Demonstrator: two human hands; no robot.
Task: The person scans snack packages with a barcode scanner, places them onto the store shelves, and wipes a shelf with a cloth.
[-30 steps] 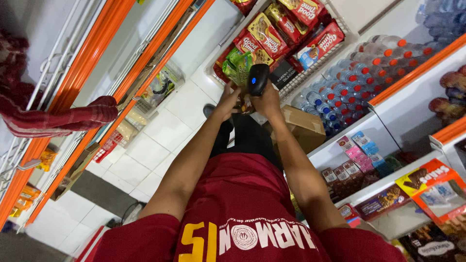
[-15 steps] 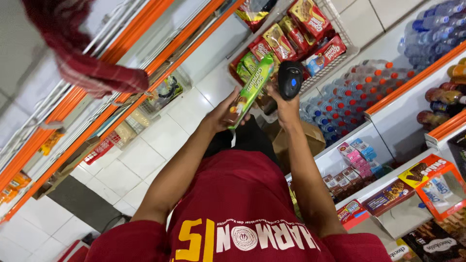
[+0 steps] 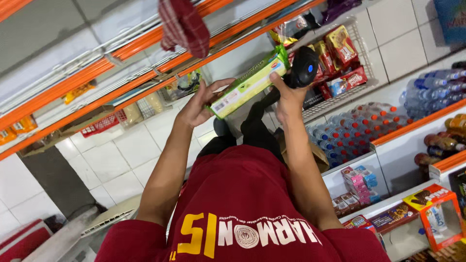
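Observation:
My left hand [image 3: 199, 104] grips the near end of a long green packet [image 3: 247, 85] and holds it up slantwise in front of me. My right hand [image 3: 289, 94] holds a black handheld scanner [image 3: 303, 68] by its grip, its head beside the packet's far end, and its fingers also touch the packet. Both arms reach out from my red shirt [image 3: 242, 204]. Beyond the hands stands a wire basket [image 3: 359, 58] filled with red and yellow snack packets.
Orange-edged shelves [image 3: 116, 73] run along the left, with a red checked cloth [image 3: 184, 24] hanging from the top. On the right are shelves with water bottles [image 3: 349, 131], drinks and small boxes [image 3: 359, 179]. A cardboard box [image 3: 318, 155] sits on the white tiled floor [image 3: 116, 160].
My left hand took the green packet out of the basket and raised it toward me. My right hand brought the scanner up alongside it. My view tilted upward.

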